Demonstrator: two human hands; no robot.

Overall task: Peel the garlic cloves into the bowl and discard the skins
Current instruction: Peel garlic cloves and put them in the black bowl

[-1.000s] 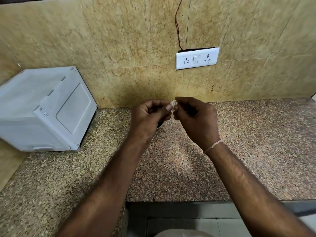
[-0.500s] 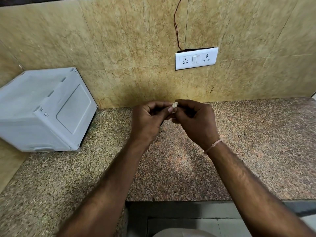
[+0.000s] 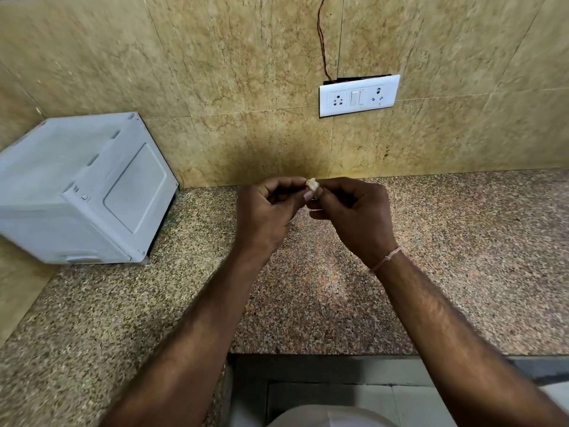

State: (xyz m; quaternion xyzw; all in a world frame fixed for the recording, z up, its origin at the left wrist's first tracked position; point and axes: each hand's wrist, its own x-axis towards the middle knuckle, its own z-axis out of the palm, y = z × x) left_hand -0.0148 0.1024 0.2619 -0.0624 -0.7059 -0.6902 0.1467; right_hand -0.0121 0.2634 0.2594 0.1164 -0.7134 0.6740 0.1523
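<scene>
Speckled granite table (image 3: 446, 257) against a tan tiled wall (image 3: 231, 72). Both hands are raised above the table's back edge near the middle, left hand (image 3: 264, 214) and right hand (image 3: 354, 217) pinching one garlic clove (image 3: 312, 184) between fingertips. Grey box (image 3: 80, 189) sits at the back left corner; white socket plate (image 3: 358, 95) on the wall.

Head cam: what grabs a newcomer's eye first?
Two hands meet mid-frame above the speckled counter: the left hand and right hand both pinch a small pale garlic clove at their fingertips. Next, the grey box at the counter's left end against the wall, and the white socket plate on the tiled wall above the hands.
</scene>
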